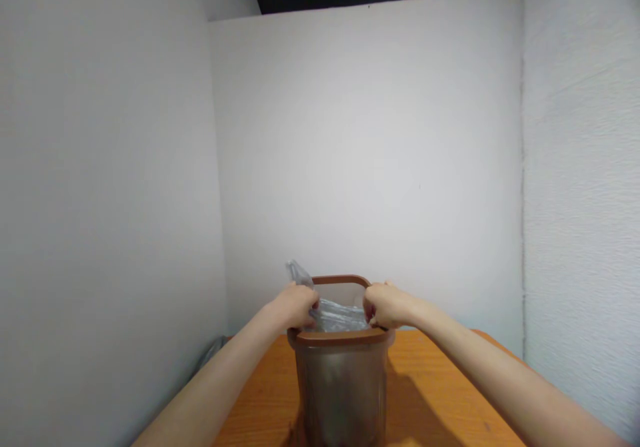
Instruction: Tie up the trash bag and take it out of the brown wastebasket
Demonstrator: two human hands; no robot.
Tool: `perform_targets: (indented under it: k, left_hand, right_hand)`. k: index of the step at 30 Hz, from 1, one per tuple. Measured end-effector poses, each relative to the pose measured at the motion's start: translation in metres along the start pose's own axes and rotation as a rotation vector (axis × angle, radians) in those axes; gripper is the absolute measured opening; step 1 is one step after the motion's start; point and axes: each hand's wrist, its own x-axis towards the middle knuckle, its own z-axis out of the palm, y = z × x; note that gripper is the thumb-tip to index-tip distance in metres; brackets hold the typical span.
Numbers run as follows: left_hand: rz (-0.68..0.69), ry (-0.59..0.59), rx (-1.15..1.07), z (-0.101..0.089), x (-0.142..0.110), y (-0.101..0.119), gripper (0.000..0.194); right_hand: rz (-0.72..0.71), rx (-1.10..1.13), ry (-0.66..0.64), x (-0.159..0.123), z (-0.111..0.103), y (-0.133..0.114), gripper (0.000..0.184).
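Clearly thin and limp, the bag point(336, 315) will slip unless gathered; both left hand point(296, 307) and right hand point(387, 305) pinch its edge with curled fingers at the bin point(341, 383) rim.

One view only, head cam, so no shared overlap w/ another. Looks fwd and slightly down from the person's head, facing a white back wall point(370, 167) straight on, w/ side walls closing in left and right. Both forearms enter from the bottom edge and meet low centre at the bin point(343, 380), close to the cam. Table point(440, 393) shows only along the bottom strip. Most of the frame is wall; dark gap at top centre.
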Motion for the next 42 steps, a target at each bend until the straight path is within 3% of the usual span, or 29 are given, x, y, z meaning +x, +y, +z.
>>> perform_targets:
  k: [6, 10, 13, 16, 20, 24, 28, 32, 36, 39, 42]
  left_hand:
    - [0.106, 0.140, 0.124, -0.019, -0.016, -0.002, 0.015]
    - [0.217, 0.244, 0.284, -0.029, -0.047, -0.007, 0.011]
    - [0.319, 0.358, 0.468, -0.024, -0.076, -0.010, 0.012]
    - [0.391, 0.401, 0.524, -0.006, -0.098, -0.011, 0.013]
    - [0.447, 0.361, 0.478, 0.034, -0.109, -0.010, 0.009]
    - [0.407, 0.328, 0.427, 0.070, -0.102, -0.011, 0.011]
    - [0.412, 0.351, 0.378, 0.080, -0.102, -0.015, 0.009]
    - [0.420, 0.433, 0.264, 0.051, -0.117, -0.015, 0.011]
    - [0.316, 0.584, 0.054, -0.006, -0.118, -0.011, 0.018]
    - [0.199, 0.489, -0.135, -0.037, -0.098, -0.008, 0.030]
    - [0.161, 0.320, -0.149, -0.038, -0.071, -0.012, 0.037]
  right_hand:
    - [-0.092, 0.110, 0.170, -0.017, -0.009, 0.009, 0.007]
    - [-0.173, 0.204, 0.290, -0.051, -0.011, 0.012, 0.015]
    - [-0.295, 0.213, 0.417, -0.081, -0.002, 0.009, 0.014]
    - [-0.395, 0.167, 0.448, -0.101, 0.017, 0.007, 0.028]
    - [-0.420, 0.050, 0.507, -0.104, 0.051, 0.010, 0.049]
    - [-0.409, 0.015, 0.606, -0.093, 0.073, 0.017, 0.036]
    - [-0.429, -0.082, 0.697, -0.093, 0.079, 0.023, 0.031]
    - [-0.458, -0.211, 0.779, -0.113, 0.067, 0.032, 0.027]
    - [-0.303, 0.102, 0.871, -0.115, 0.021, 0.031, 0.012]
    - [-0.142, 0.328, 0.804, -0.088, -0.018, 0.024, 0.027]
    - [-0.103, 0.291, 0.580, -0.048, -0.029, 0.021, 0.016]
